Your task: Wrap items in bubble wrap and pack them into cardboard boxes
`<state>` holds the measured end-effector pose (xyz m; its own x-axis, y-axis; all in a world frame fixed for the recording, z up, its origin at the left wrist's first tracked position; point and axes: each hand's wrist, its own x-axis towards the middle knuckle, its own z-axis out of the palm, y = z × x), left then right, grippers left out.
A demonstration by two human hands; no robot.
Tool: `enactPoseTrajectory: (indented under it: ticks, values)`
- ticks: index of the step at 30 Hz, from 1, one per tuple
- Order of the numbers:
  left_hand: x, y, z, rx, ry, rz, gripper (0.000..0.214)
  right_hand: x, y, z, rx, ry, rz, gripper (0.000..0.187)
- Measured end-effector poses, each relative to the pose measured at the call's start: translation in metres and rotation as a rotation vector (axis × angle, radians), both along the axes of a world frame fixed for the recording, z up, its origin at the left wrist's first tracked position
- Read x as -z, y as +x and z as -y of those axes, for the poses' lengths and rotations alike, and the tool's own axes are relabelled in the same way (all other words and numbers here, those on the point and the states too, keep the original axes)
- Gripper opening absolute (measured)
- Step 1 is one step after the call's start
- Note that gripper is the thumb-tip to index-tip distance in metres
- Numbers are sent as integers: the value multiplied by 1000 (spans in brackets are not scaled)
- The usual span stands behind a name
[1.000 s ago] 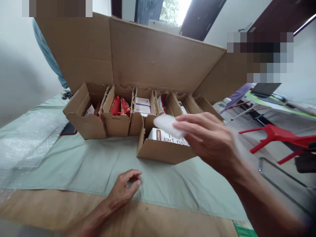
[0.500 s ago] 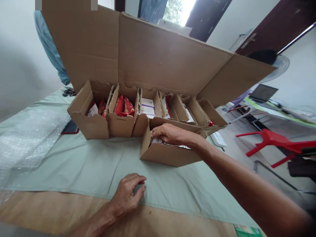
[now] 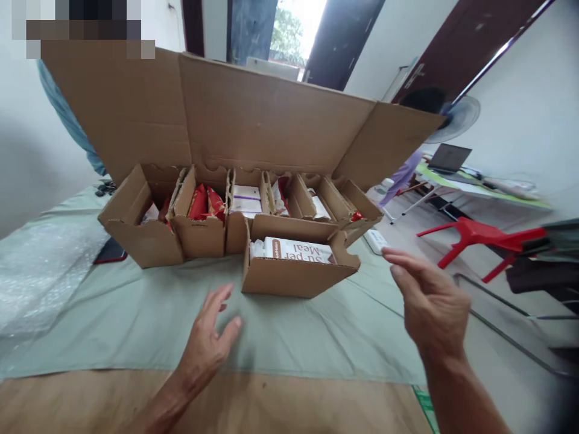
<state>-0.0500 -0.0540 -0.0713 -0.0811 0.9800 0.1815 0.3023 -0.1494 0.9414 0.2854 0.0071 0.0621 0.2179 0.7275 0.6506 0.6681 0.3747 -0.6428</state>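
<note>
A cardboard bin (image 3: 294, 280) stands apart in front of a row of similar bins. Inside it lies a white carton (image 3: 296, 250) printed "Su-per Meal", with clear plastic at its left end. Left of the bin and nearer to me, my left hand (image 3: 210, 334) hovers over the green cloth, open and holding nothing. My right hand (image 3: 429, 298) is raised to the right of the bin, its fingers stretched out and nothing in them. Red packets (image 3: 205, 204) fill one bin in the row behind, and a white box with a purple stripe (image 3: 245, 198) sits in another.
A tall cardboard panel (image 3: 275, 120) rises behind the row. Bubble wrap (image 3: 45, 277) covers the cloth's left side, beside a dark flat device (image 3: 111, 251). A white object (image 3: 374, 241) lies at the table's right edge. Beyond are a red chair (image 3: 488, 238) and a laptop (image 3: 450, 158).
My right hand has left the inside of the front bin and swung right, uncovering the white carton. My left hand has lifted and opened wider. The view has shifted.
</note>
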Motion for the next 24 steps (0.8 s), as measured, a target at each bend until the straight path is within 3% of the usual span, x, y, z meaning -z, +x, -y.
enactPoseTrajectory:
  ticks: [2,5,8,10,12,15,19,21,24]
  values:
    - [-10,3,-15,0,-38,46,67,38,9,8,120,-54,-181,33]
    - [-23,14,-48,32,-60,90,93,79,-4,-4,-46,-255,-324,66]
    - [-33,32,-75,126,-52,158,99,94,-29,-23,-282,-333,-380,73]
    - [-36,44,-79,169,-18,215,95,96,-40,-25,-317,-355,-381,74]
    - [-35,53,-70,168,16,237,91,97,-42,-12,-289,-358,-379,73]
    - [-27,53,-34,152,5,214,86,100,-40,30,-250,-330,-378,65]
    - [-19,17,20,53,-73,176,80,92,-63,79,-310,-334,-358,57]
    - [-26,-8,30,-40,-83,168,76,82,-87,79,-402,-337,-353,59]
    - [-48,-26,20,-83,-5,160,76,66,-112,58,-493,-303,-358,65]
